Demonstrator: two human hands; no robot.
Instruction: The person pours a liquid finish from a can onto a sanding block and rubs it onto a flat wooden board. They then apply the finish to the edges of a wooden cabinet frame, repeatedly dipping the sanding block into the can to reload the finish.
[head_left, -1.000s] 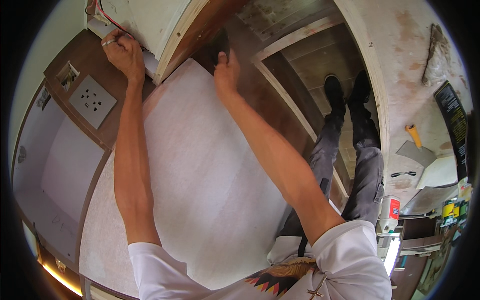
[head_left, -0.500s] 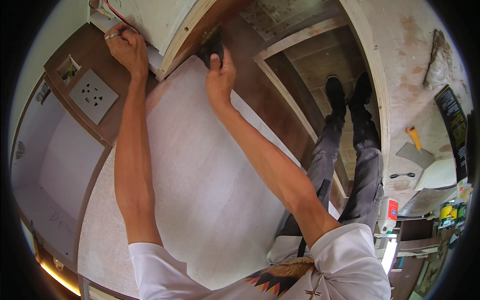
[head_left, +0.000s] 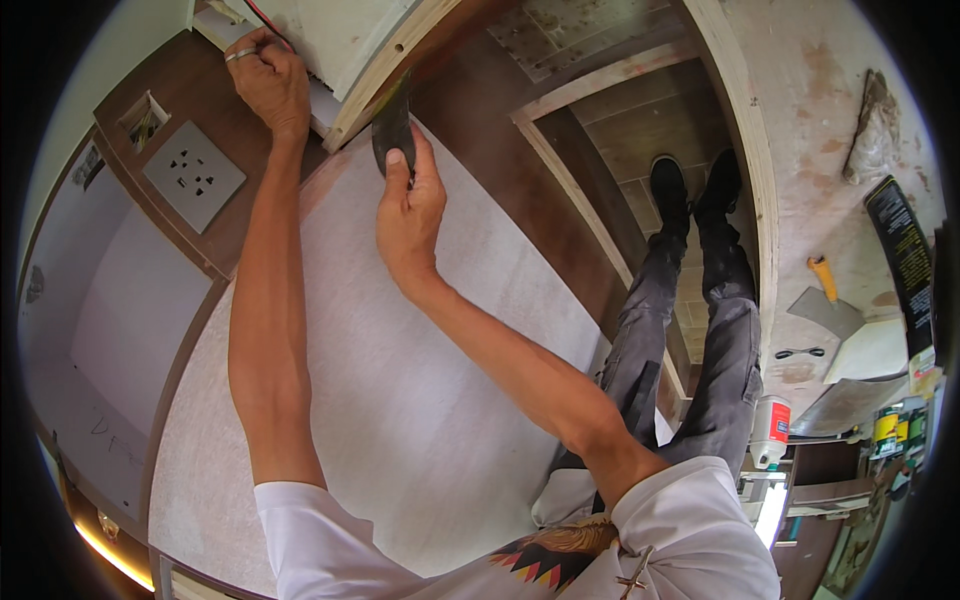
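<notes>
My right hand (head_left: pixel 410 215) grips a dark, curved flat piece (head_left: pixel 391 125) that looks like sandpaper, thumb on one face and fingers along the side. Its upper end is close to the brown panel beside a pale wooden edge strip (head_left: pixel 385 70). At the upper left, my left hand (head_left: pixel 272 88) has its fingers curled at the edge of a white panel (head_left: pixel 330 35), next to a red and black wire (head_left: pixel 262 18). Whatever those fingers hold is hidden. Below both forearms spreads a whitish board (head_left: pixel 430 370).
A wall socket plate (head_left: pixel 195 178) and an open cutout (head_left: pixel 143 122) with wires are at left. Wooden framing (head_left: pixel 575 190) surrounds my legs. On the right-hand surface lie a yellow-handled scraper (head_left: pixel 825 300), a crumpled bag (head_left: pixel 872 125) and a white bottle (head_left: pixel 770 432).
My right hand has drawn down and left with the dark piece, which now shows more fully. The left hand stays by the wire, with the view shifted slightly.
</notes>
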